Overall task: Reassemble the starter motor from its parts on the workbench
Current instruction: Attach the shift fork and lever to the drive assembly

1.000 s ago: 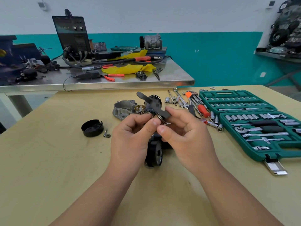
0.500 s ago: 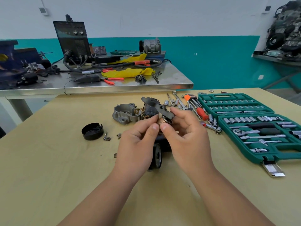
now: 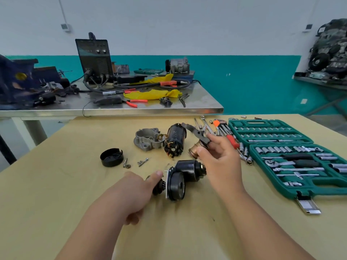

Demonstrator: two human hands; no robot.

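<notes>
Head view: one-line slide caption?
Right hand pinches the black fork lever while the left hand reaches toward the pinion gear beside the black motor housing.

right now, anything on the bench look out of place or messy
Nothing looks damaged. Several loose sockets lie scattered on the table beside the green tool case, not in its slots; small screws lie loose near the black cap.

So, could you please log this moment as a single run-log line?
left hand: at pinion gear, grip unclear | right hand: holds fork lever with plunger | motor housing: lying on workbench
</notes>
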